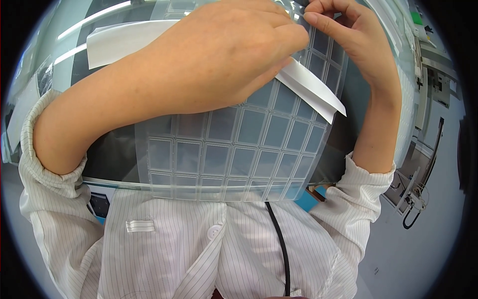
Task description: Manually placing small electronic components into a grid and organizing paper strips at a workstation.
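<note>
Dark desk — clear celled tray, probably light, flexible, best rim-held; left hand curled, right hand narrowed — holds unclear.

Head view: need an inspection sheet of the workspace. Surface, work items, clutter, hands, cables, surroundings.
Surface: dark area under the tray.
Work items: clear compartmented tray; white strip left of the left hand, folded white strip to its right; whether joined is hidden.
Clutter: small green item at upper right.
Left hand: bent over the tray; grip hidden.
Right hand: at the tray's upper right, thumb and finger close together; hold unclear.
Cables: black cable down the shirt front.
Surroundings: metal-framed equipment, right.
</note>
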The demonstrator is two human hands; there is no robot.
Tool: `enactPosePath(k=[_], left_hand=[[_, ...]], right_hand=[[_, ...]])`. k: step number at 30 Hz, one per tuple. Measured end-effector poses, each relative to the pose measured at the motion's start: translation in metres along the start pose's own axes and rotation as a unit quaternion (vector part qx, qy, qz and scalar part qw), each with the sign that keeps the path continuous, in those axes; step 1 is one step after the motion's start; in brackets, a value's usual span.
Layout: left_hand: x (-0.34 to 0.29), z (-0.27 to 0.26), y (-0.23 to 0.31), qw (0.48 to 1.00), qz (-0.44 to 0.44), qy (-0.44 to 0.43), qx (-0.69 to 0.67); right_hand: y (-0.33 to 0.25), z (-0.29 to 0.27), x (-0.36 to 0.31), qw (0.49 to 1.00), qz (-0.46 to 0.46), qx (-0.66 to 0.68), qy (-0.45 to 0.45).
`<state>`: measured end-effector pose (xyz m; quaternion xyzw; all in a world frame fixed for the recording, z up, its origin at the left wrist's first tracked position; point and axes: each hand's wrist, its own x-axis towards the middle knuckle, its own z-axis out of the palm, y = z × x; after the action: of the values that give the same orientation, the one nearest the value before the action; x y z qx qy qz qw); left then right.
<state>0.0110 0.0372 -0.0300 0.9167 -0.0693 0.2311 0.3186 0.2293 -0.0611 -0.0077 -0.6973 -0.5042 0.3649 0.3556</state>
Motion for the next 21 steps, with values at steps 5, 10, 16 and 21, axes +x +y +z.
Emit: enactPosePath(k=[5, 10, 16, 21], left_hand=[[0.003, 0.000, -0.001, 1.000, -0.010, -0.027, 0.000], [0.003, 0.003, -0.002, 1.000, -0.009, -0.017, -0.005], [-0.004, -0.001, -0.008, 1.000, 0.005, -0.008, -0.004], [-0.007, -0.004, -0.009, 1.000, 0.016, -0.012, 0.006]], right_hand=[[0.000, -0.001, -0.003, 0.999, -0.006, -0.029, 0.016], [-0.001, 0.004, -0.002, 0.989, -0.032, -0.135, 0.045], [0.007, 0.007, -0.001, 0.998, -0.058, -0.011, 0.016], [0.004, 0.008, -0.001, 0.998, -0.054, -0.001, -0.010]])
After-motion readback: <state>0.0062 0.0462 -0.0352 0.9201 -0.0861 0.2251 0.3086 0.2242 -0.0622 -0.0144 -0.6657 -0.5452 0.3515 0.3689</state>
